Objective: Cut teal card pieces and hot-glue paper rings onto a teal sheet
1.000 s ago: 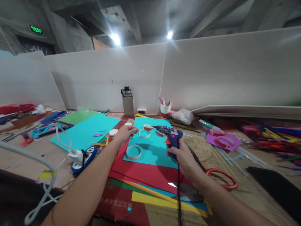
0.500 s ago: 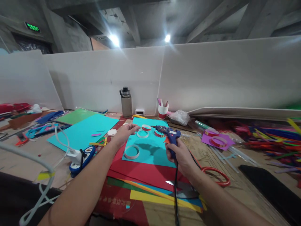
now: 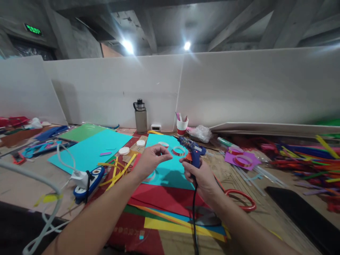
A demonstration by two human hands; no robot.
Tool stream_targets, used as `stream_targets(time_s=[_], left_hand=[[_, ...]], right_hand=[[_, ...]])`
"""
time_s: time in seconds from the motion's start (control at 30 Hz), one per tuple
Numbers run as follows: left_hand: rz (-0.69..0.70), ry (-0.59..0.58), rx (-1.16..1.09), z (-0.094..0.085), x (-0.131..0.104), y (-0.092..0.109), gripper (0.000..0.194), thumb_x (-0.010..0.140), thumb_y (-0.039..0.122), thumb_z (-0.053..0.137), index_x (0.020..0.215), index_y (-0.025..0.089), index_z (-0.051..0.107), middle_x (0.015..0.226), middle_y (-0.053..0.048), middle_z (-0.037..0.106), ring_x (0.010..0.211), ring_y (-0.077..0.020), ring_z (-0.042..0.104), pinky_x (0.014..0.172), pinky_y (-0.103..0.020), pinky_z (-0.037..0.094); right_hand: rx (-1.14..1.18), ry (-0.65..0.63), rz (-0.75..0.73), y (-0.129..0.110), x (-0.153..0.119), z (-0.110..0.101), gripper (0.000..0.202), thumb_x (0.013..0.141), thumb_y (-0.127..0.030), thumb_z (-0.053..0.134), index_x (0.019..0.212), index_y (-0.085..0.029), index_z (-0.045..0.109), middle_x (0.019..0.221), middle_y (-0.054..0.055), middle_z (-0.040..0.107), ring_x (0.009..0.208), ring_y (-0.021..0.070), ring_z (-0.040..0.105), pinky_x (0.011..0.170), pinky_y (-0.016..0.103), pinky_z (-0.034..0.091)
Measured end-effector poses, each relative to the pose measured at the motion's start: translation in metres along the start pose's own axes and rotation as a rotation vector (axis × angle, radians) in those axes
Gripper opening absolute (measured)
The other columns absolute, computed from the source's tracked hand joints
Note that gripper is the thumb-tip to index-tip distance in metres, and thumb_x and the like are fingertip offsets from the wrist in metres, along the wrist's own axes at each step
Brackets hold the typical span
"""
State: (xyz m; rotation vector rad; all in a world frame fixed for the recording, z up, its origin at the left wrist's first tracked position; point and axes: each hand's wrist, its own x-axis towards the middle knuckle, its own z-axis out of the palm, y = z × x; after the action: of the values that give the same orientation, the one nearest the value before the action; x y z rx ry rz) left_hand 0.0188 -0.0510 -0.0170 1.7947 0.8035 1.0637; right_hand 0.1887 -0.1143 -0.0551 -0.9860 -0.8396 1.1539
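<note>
My right hand (image 3: pixel 200 173) is wrapped round the handle of a blue hot glue gun (image 3: pixel 196 156). The gun's nozzle points up and to the left, over the turquoise sheet (image 3: pixel 175 175). Over the same sheet my left hand (image 3: pixel 156 157) hovers with thumb and forefinger brought together; anything between their tips is too small to make out. A paper ring (image 3: pixel 179 151) in red and white lies between the two hands. Behind my left fingers sits another paper ring (image 3: pixel 163 144). Below that hand a white ring (image 3: pixel 151 176) is partly hidden.
Red sheets (image 3: pixel 170 198) lie beneath the turquoise one. Orange-handled scissors (image 3: pixel 245 201) rest at the right, beside a black phone-like slab (image 3: pixel 300 212). A power strip (image 3: pixel 91 182) with white cables stands left. A bottle (image 3: pixel 141 118) and a cup (image 3: pixel 182 126) stand behind.
My left hand has moved right and slightly nearer, closer to the glue gun. A white ring formerly beside its fingers is now hidden. The glue gun stays in my right hand.
</note>
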Motion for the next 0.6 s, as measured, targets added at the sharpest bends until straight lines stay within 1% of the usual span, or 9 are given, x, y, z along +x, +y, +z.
stream_targets(time_s=[0.07,0.17,0.37,0.47,0.53,0.6], left_hand=[[-0.035,-0.007,-0.023,0.008,-0.003,0.001,0.023,0.071,0.038,0.072,0.069,0.016,0.066,0.073,-0.003,0.064,0.076,-0.0156,0.055,0.072,-0.027,0.042],[-0.105,-0.042,-0.056,0.016,-0.005,-0.003,0.022,0.071,0.038,0.072,0.072,0.016,0.069,0.071,-0.002,0.064,0.073,-0.0145,0.054,0.071,-0.027,0.042],[-0.157,-0.084,-0.089,0.020,-0.004,-0.004,0.021,0.074,0.037,0.066,0.074,0.016,0.070,0.076,-0.004,0.069,0.075,-0.0156,0.060,0.073,-0.027,0.045],[-0.168,-0.076,-0.084,0.014,0.000,-0.005,0.022,0.076,0.036,0.062,0.077,0.016,0.069,0.078,-0.005,0.069,0.074,-0.0148,0.060,0.071,-0.027,0.046],[-0.153,-0.040,-0.099,0.005,0.004,-0.009,0.024,0.079,0.037,0.060,0.083,0.015,0.070,0.082,-0.005,0.069,0.075,-0.0141,0.059,0.070,-0.027,0.046],[-0.134,0.023,-0.166,-0.008,0.010,-0.015,0.027,0.078,0.038,0.062,0.089,0.014,0.069,0.085,-0.006,0.069,0.076,-0.0140,0.059,0.072,-0.027,0.046]], right_hand=[[0.007,0.012,-0.008,-0.001,-0.001,0.002,0.046,0.057,-0.035,0.083,0.090,-0.016,0.057,0.055,-0.006,0.053,0.040,0.0045,0.039,0.035,0.018,0.027],[-0.017,0.034,-0.014,-0.002,-0.003,0.003,0.045,0.057,-0.035,0.083,0.089,-0.017,0.056,0.051,-0.007,0.050,0.040,0.0053,0.039,0.036,0.018,0.027],[0.011,0.061,-0.033,-0.004,-0.002,0.001,0.039,0.061,-0.038,0.080,0.086,-0.016,0.059,0.051,-0.006,0.049,0.040,0.0053,0.038,0.036,0.019,0.025],[0.034,0.073,-0.038,-0.004,0.000,-0.001,0.039,0.060,-0.037,0.080,0.085,-0.016,0.059,0.052,-0.006,0.050,0.041,0.0054,0.038,0.035,0.019,0.025],[0.040,0.083,-0.040,-0.004,0.001,-0.002,0.040,0.060,-0.037,0.081,0.085,-0.016,0.059,0.052,-0.006,0.050,0.042,0.0054,0.039,0.035,0.018,0.025],[0.032,0.094,-0.050,-0.004,0.000,-0.002,0.039,0.060,-0.038,0.080,0.084,-0.015,0.060,0.052,-0.006,0.049,0.042,0.0053,0.039,0.036,0.018,0.025]])
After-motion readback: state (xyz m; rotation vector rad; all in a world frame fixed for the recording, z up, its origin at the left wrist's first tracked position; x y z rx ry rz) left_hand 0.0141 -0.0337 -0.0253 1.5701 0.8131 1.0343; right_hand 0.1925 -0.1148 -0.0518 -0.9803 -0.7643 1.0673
